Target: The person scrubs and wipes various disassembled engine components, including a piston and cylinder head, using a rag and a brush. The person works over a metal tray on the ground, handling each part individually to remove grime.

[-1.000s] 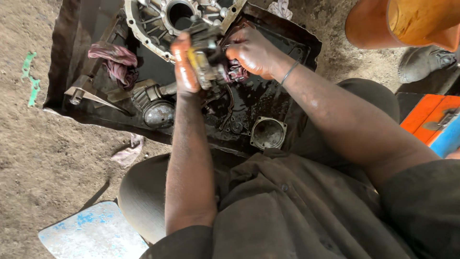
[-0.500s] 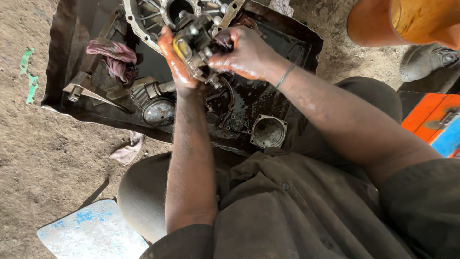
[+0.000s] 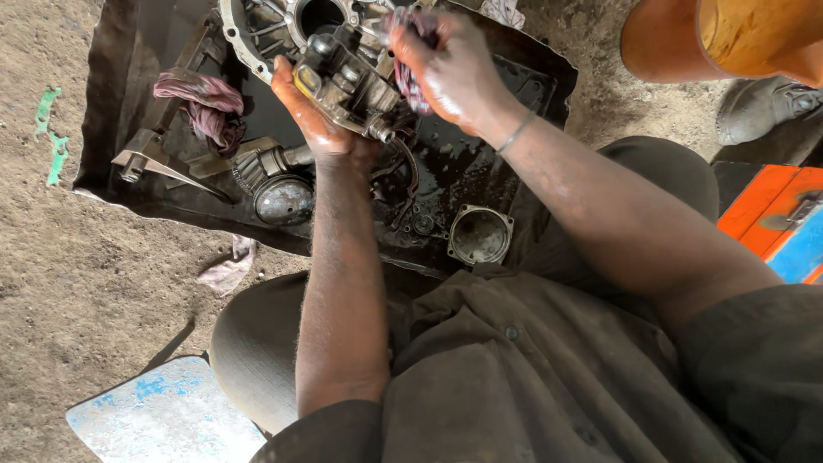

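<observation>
While the left hand point(image 3: 313, 120) cups the oily metal part point(image 3: 347, 77) from below over the black tray's point(image 3: 111, 163) far edge, the right hand point(image 3: 446, 69) pinches a reddish rag point(image 3: 405, 77) against it; best wipe firmly, keeping the part steady.

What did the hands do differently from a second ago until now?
The left hand has lifted the greasy metal part further from the person, up over the big round housing. The right hand came along and now presses a reddish cloth against it. The other rag, the round cap and the dark tray stayed where they were.
</observation>
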